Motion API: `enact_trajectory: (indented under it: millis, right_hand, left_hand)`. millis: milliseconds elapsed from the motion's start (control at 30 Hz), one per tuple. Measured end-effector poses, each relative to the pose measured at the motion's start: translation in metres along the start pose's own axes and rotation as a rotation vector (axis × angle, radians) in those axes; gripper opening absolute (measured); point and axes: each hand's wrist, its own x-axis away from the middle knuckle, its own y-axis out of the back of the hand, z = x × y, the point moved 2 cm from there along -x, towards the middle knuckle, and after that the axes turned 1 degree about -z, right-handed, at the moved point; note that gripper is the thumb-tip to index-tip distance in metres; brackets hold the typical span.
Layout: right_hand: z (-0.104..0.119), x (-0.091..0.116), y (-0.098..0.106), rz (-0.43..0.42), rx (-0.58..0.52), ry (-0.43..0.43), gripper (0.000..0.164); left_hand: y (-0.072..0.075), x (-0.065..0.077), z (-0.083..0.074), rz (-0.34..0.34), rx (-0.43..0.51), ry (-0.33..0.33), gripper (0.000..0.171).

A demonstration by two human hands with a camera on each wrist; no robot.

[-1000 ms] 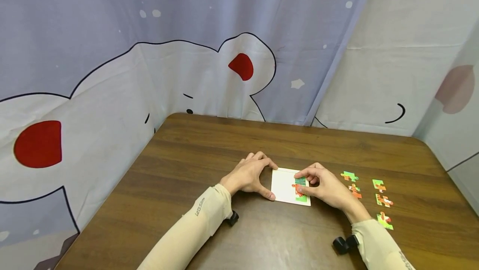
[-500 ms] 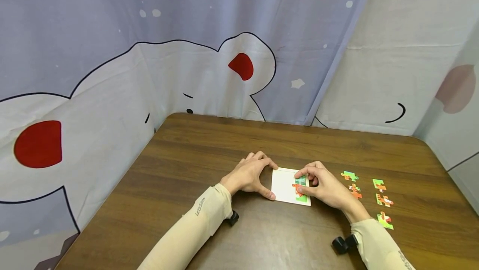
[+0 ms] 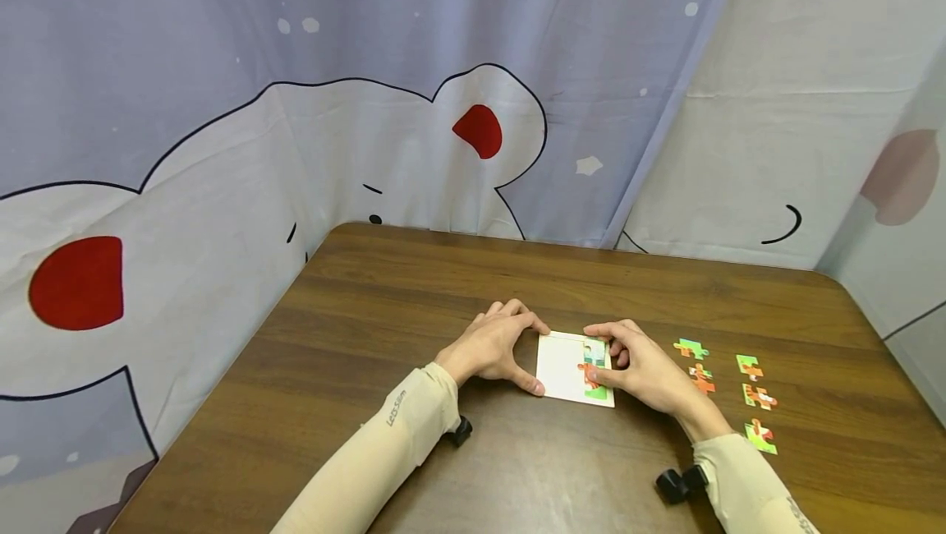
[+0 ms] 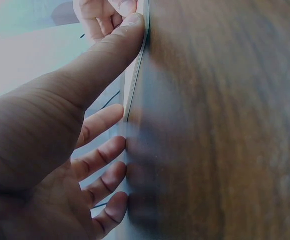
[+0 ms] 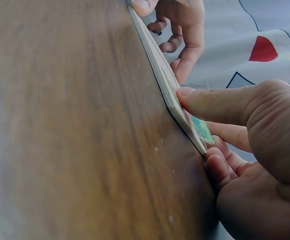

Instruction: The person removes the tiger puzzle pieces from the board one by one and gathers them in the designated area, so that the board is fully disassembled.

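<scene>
Head view: the white board (image 3: pixel 562 365) is touched along its left edge by the left hand (image 3: pixel 493 344), fingers spread; on its right part, a red puzzle piece (image 3: pixel 584 370) is touched by the thumb of the right hand (image 3: pixel 645 367), forefinger held apart.
</scene>
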Motion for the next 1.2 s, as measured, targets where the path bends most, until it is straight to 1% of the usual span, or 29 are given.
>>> enact_trajectory:
  millis: [67,333,467,700,933,1200]
  right_hand:
    - [0.0001,0.0000,0.0004,0.000,0.001,-0.002,0.056]
    - [-0.0005,-0.0008,0.0010,0.005,0.023,0.015,0.049]
    - [-0.0011,-0.0025,0.0014,0.014,0.004,0.029,0.050]
    - [-0.0022,-0.0034,0.0011,0.020,-0.041,0.016,0.050]
    - [-0.0039,-0.0022,-0.0005,0.023,-0.044,0.032,0.050]
    - [-0.0056,-0.0006,0.0001,0.022,-0.039,0.017,0.051]
  left_hand:
    - [0.0000,-0.0001,-0.0002,0.001,0.000,0.000,0.090]
    - [0.0004,-0.0006,0.0004,-0.003,-0.005,0.001,0.091]
    - [0.0012,-0.0003,0.0006,-0.004,-0.002,0.002,0.091]
    - [0.0019,0.0005,0.0002,-0.007,-0.001,0.000,0.091]
    - [0.0008,0.0006,0.0005,-0.001,0.001,0.004,0.090]
    - [0.0008,0.0002,0.0001,0.000,-0.006,0.004,0.091]
